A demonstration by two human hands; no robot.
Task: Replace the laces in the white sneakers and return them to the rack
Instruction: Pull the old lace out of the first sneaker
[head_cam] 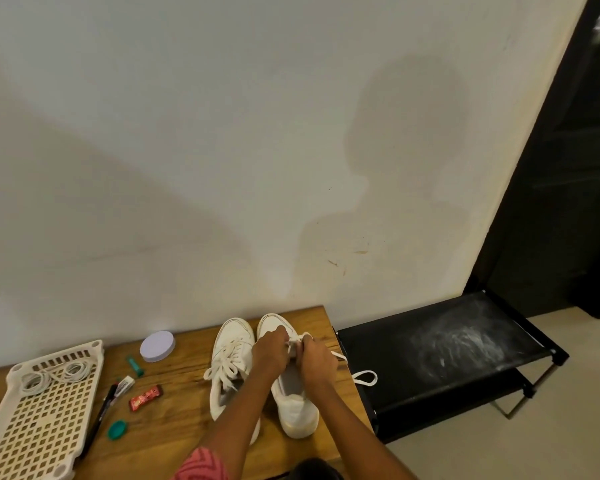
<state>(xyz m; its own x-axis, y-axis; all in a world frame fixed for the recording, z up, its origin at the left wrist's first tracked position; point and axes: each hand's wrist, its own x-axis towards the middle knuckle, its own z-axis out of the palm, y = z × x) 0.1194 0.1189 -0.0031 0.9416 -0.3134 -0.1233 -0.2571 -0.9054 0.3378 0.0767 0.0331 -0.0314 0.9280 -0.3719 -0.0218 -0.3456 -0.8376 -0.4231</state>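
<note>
Two white sneakers stand side by side on the wooden table, toes toward the wall. The left sneaker is laced and tied in a bow. Over the right sneaker both hands work at the eyelets. My left hand and my right hand each pinch the white lace close together above the tongue. A loop of that lace hangs off the table's right edge. The sneaker's eyelets are hidden under my hands.
A cream perforated tray at the left holds coiled white laces. Between tray and shoes lie a lilac lid, a green tube, a black pen, a red wrapper and a green cap. A black two-tier shoe rack stands right of the table.
</note>
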